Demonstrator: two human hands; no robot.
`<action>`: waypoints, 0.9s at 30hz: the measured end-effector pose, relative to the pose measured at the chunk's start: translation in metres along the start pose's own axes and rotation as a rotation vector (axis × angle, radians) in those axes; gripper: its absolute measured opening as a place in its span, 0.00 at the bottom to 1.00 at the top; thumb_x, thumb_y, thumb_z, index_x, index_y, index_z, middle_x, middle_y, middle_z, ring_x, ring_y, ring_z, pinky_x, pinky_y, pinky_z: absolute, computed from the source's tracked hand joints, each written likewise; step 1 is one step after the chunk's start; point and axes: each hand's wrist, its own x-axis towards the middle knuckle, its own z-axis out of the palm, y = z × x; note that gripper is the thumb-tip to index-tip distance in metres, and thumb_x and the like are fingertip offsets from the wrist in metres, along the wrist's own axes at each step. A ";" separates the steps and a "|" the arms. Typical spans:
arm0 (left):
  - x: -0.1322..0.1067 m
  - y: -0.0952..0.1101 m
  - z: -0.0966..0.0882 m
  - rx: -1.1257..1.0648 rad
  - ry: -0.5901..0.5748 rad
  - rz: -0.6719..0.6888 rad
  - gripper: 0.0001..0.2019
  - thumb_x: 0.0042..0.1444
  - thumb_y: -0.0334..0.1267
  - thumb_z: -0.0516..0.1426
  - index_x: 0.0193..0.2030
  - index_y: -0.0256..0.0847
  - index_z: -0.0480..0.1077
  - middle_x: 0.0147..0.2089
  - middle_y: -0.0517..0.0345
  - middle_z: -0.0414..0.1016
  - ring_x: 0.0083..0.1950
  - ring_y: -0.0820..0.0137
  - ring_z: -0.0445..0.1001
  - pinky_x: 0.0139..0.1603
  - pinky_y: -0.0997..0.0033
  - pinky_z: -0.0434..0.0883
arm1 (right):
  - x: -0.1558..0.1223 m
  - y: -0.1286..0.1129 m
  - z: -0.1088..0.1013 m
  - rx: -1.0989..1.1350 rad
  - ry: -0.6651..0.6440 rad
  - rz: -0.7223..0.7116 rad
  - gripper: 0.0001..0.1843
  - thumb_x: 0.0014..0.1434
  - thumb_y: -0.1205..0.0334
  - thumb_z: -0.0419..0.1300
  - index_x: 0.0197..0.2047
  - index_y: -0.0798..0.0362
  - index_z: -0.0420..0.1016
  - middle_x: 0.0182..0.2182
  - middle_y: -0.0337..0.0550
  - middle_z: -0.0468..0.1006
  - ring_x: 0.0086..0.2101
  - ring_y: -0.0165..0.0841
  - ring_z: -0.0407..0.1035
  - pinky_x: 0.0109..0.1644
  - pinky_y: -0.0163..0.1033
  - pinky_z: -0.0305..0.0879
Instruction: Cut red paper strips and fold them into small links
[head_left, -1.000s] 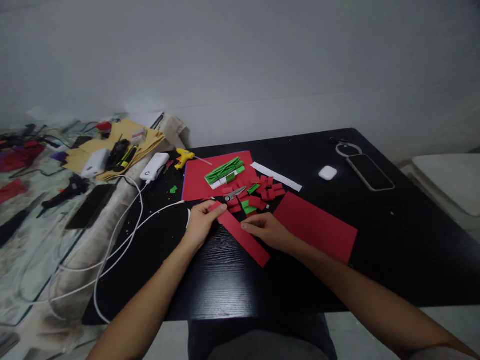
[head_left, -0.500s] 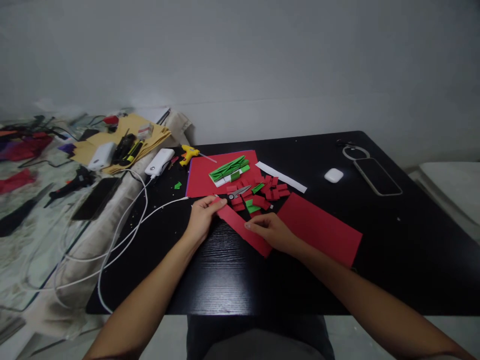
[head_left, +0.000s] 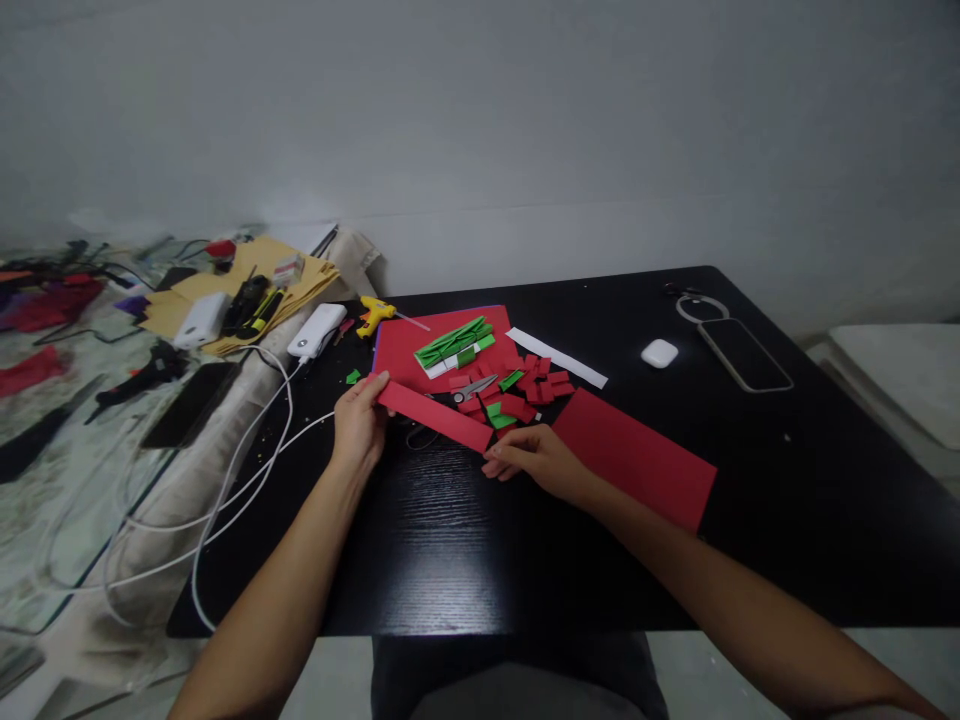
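A long red paper strip (head_left: 435, 415) is stretched between my two hands above the black table (head_left: 525, 560). My left hand (head_left: 358, 425) pinches its left end, and my right hand (head_left: 534, 458) grips its right end with curled fingers. Just behind the strip lie small scissors (head_left: 471, 388) among several cut red and green paper pieces (head_left: 534, 385). A larger red sheet (head_left: 634, 455) lies to the right of my right hand. Folded green strips (head_left: 450, 343) rest on another red sheet (head_left: 401, 345) further back.
A yellow glue gun (head_left: 373, 314), a white power bank (head_left: 317, 331) with white cables (head_left: 247, 450), a white paper strip (head_left: 556, 356), an earbud case (head_left: 658, 353) and a phone (head_left: 744, 354) lie on the table. Tools and brown envelopes (head_left: 225, 285) clutter the surface to the left.
My left hand has pulled the strip's end leftward and up, and the strip has swung from steeply diagonal to nearly level. My right hand now holds the strip's right end.
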 end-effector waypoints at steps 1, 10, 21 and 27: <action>0.000 0.001 0.000 0.002 -0.005 -0.002 0.14 0.43 0.38 0.71 0.23 0.35 0.71 0.21 0.64 0.68 0.19 0.79 0.64 0.18 0.79 0.62 | 0.000 0.000 0.000 0.006 0.012 -0.004 0.16 0.52 0.50 0.67 0.31 0.56 0.82 0.28 0.46 0.83 0.29 0.34 0.77 0.36 0.38 0.72; -0.038 -0.010 0.019 0.154 -0.373 -0.164 0.14 0.52 0.43 0.68 0.27 0.36 0.71 0.20 0.64 0.67 0.15 0.81 0.61 0.14 0.80 0.56 | -0.003 -0.001 0.002 -0.156 0.199 -0.312 0.11 0.57 0.53 0.66 0.33 0.53 0.77 0.27 0.38 0.76 0.28 0.30 0.68 0.33 0.35 0.64; -0.050 -0.022 0.025 0.175 -0.292 -0.063 0.11 0.49 0.41 0.69 0.29 0.35 0.76 0.20 0.65 0.67 0.16 0.83 0.56 0.16 0.81 0.52 | -0.008 0.000 0.009 -0.312 0.056 -0.268 0.15 0.61 0.53 0.60 0.28 0.54 0.75 0.24 0.37 0.71 0.27 0.29 0.63 0.31 0.35 0.58; -0.034 -0.013 0.019 0.091 -0.223 -0.026 0.12 0.50 0.43 0.68 0.28 0.36 0.73 0.25 0.61 0.72 0.20 0.79 0.64 0.17 0.81 0.60 | -0.010 0.000 0.010 -0.284 0.047 -0.236 0.15 0.61 0.54 0.60 0.27 0.55 0.74 0.24 0.36 0.69 0.26 0.29 0.61 0.30 0.34 0.55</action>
